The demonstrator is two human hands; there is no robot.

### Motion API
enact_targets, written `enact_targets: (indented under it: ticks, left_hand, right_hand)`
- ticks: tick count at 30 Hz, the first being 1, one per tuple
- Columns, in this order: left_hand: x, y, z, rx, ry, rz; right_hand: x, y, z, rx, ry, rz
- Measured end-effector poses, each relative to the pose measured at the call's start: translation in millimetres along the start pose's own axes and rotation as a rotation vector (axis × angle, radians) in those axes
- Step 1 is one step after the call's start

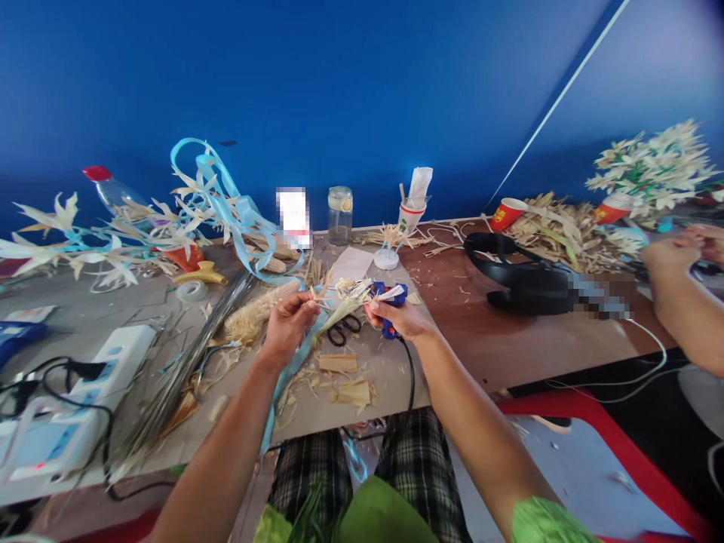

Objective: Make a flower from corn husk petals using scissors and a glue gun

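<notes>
I find my left grip point(287, 324) pinched on thin straw-coloured strands point(322, 294) and my right grip point(406, 320) closed on a pale dried-husk bundle point(351, 302), held between them over the grey-brown table point(389, 381), where brushing the adjacent blue-bodied glue gun point(389, 330) could, were it hot, scorch the husk.

Left grip point(287, 326) pinching dry strands point(321, 294), right grip point(406, 320) on pale husks point(351, 300), blue glue gun point(389, 329) alongside, black scissors point(344, 326) near
</notes>
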State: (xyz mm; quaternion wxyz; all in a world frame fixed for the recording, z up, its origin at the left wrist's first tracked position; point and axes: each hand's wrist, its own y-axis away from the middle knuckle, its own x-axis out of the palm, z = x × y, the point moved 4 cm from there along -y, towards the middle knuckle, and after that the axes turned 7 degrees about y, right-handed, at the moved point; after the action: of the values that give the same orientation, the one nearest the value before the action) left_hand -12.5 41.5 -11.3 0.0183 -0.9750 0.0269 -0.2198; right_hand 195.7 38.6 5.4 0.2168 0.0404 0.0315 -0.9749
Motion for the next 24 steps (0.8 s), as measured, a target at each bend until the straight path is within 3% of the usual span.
enact_targets:
  ticks: [16,20,24]
  left_hand:
    - [1.0,1,-2,-0.011,-0.075,-0.019]
    - [-0.1,1,1,-0.024,-0.037,-0.014]
    - [-0.5,0,3,-0.040,-0.008,-0.020]
  right_hand:
    - [3,3,7,-0.010,0.094,0.105]
    - [0,1,7,-0.045,0.026,0.060]
    - [-8,-2,0,-0.059,0.097,-0.072]
